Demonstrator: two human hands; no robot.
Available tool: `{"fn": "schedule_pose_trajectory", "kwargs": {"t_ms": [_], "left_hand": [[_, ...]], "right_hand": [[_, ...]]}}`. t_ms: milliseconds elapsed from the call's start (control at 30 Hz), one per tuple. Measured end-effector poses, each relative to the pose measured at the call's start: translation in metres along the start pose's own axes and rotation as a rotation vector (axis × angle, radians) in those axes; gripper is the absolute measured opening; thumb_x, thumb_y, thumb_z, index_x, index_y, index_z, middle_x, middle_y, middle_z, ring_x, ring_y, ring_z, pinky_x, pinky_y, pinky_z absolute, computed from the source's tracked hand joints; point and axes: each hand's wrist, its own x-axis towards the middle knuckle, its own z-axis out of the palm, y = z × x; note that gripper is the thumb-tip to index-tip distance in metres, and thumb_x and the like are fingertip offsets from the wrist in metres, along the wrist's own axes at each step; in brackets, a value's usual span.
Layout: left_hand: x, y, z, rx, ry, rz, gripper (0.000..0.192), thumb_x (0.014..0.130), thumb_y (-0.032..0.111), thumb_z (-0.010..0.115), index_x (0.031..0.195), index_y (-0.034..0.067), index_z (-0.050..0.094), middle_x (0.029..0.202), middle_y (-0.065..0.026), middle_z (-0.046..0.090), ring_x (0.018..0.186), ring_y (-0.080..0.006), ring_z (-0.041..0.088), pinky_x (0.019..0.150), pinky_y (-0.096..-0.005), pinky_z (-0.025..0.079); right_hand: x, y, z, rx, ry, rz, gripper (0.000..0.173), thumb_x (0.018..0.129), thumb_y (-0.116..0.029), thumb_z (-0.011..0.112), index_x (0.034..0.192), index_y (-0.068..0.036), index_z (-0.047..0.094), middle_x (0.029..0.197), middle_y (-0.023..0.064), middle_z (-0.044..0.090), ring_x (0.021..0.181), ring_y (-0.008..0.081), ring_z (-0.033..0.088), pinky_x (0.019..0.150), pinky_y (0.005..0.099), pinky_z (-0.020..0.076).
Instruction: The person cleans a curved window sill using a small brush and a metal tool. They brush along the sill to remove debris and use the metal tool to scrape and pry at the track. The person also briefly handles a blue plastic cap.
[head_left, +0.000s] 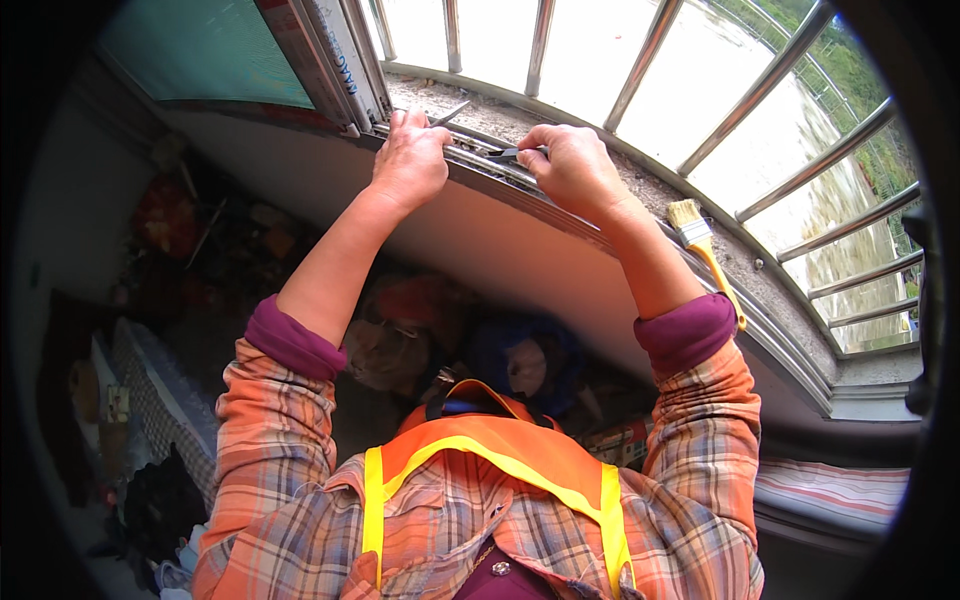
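My left hand (413, 155) is closed around a slim tool whose pointed metal blade (452, 112) sticks out to the right over the window sill. Farther right, my right hand (574, 165) grips a small dark tool (504, 154), its tip low at the window track (480, 155). The kind of either tool cannot be told, as the fingers cover most of them. Loose dirt lies in and beside the track between my hands. Right of my right forearm, a paintbrush (701, 244) with pale bristles and a yellow handle lies across the sill and track.
Metal window bars (651, 64) stand along the outer edge of the gritty sill (630, 169). A framed glass pane (214, 56) is at the upper left. Below the wall (517, 247) are dim bundles (390, 352); a striped cloth (832, 491) lies at the lower right.
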Motion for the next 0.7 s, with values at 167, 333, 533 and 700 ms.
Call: {"fn": "schedule_pose_trajectory", "kwargs": {"t_ms": [167, 333, 533, 700], "left_hand": [[-0.001, -0.001, 0.004, -0.057, 0.02, -0.026, 0.031, 0.079, 0.002, 0.048, 0.097, 0.012, 0.07, 0.1, -0.0101, 0.052, 0.105, -0.0289, 0.047, 0.094, -0.0372, 0.042], [0.001, -0.002, 0.006, -0.069, 0.034, -0.059, 0.031, 0.079, 0.002, 0.048, 0.098, 0.012, 0.071, 0.101, -0.0112, 0.052, 0.106, -0.0285, 0.047, 0.094, -0.0374, 0.042], [-0.006, 0.003, 0.006, -0.074, 0.073, -0.074, 0.032, 0.079, 0.001, 0.048, 0.097, 0.013, 0.071, 0.103, -0.011, 0.052, 0.105, -0.0286, 0.047, 0.094, -0.0378, 0.042], [-0.006, 0.004, 0.002, -0.11, 0.075, -0.036, 0.033, 0.079, 0.001, 0.048, 0.097, 0.013, 0.072, 0.102, -0.0111, 0.053, 0.104, -0.0289, 0.047, 0.094, -0.0375, 0.042]], "right_hand": [[0.015, -0.008, 0.024, 0.049, 0.053, -0.006, 0.017, 0.085, -0.024, 0.06, 0.091, -0.01, 0.069, 0.085, 0.0166, 0.067, 0.085, 0.0351, 0.064, 0.079, 0.0436, 0.0495], [0.016, -0.006, 0.037, 0.114, 0.092, -0.015, 0.017, 0.085, -0.023, 0.061, 0.094, -0.01, 0.069, 0.083, 0.0166, 0.067, 0.083, 0.0342, 0.064, 0.077, 0.0427, 0.0498], [0.01, -0.001, 0.04, 0.284, 0.091, 0.055, 0.021, 0.085, -0.023, 0.064, 0.099, -0.008, 0.068, 0.079, 0.0167, 0.067, 0.078, 0.031, 0.065, 0.074, 0.0391, 0.0494], [0.009, -0.003, 0.034, 0.297, 0.092, 0.028, 0.022, 0.085, -0.021, 0.064, 0.101, -0.005, 0.068, 0.082, 0.0163, 0.068, 0.078, 0.0268, 0.065, 0.074, 0.0359, 0.0494]]}}
